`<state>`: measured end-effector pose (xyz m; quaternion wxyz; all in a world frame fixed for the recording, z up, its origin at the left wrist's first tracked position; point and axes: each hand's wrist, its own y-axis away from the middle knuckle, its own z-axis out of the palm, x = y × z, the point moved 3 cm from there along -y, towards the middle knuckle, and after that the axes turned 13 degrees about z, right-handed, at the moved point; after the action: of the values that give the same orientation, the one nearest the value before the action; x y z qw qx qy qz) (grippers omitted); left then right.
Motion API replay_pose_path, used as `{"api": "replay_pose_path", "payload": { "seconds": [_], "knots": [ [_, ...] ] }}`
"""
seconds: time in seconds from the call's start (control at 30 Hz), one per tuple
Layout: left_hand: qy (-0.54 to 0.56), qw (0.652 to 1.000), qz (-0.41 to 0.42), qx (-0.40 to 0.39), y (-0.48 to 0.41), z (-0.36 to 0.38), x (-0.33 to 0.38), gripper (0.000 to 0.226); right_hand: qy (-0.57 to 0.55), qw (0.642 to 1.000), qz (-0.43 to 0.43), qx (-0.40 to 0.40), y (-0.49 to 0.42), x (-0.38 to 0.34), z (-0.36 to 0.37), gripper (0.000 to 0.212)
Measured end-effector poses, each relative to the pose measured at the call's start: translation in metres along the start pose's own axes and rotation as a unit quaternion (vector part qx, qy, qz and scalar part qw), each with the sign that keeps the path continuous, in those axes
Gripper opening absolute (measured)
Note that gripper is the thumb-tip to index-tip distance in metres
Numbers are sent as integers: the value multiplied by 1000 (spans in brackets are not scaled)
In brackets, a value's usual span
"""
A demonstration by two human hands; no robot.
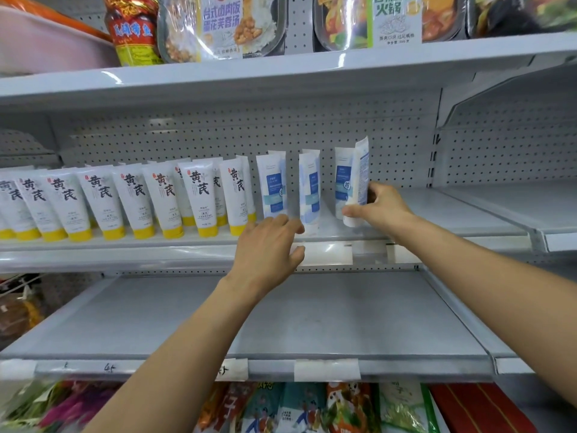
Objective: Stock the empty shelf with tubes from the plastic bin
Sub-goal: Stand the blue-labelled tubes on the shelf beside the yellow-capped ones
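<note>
On the middle shelf (437,210) stands a row of white tubes with yellow caps (131,198), then white-and-blue tubes (274,185) to their right. My right hand (381,204) grips one white-and-blue tube (360,170), upright and slightly tilted, right beside the last standing tube (342,179). My left hand (268,245) reaches to the shelf's front edge with fingers spread, touching the foot of the blue tubes and holding nothing. The plastic bin is out of view.
The upper shelf (281,70) carries packaged meals and a red jar (134,29). A bare grey shelf (312,320) lies below my arms, with snack bags (312,407) underneath. More white shelving (530,207) sits to the right.
</note>
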<state>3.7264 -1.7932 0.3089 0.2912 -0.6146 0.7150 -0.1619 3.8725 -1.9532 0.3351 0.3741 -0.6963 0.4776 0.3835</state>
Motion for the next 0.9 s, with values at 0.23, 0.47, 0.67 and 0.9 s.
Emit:
{"api": "replay_pose_path", "payload": {
  "seconds": [0.23, 0.47, 0.67, 0.9],
  "knots": [
    [20, 999, -13, -26, 2, 11, -7, 33, 51, 998, 34, -16, -17, 8, 13, 52],
    [33, 999, -22, -33, 1, 11, -13, 32, 61, 997, 37, -21, -21, 12, 16, 53],
    [46, 998, -25, -33, 3, 5, -9, 32, 78, 996, 52, -3, -10, 10, 13, 56],
    [108, 990, -80, -33, 37, -7, -1, 29, 135, 984, -72, 87, 60, 16, 9, 41]
  ]
}}
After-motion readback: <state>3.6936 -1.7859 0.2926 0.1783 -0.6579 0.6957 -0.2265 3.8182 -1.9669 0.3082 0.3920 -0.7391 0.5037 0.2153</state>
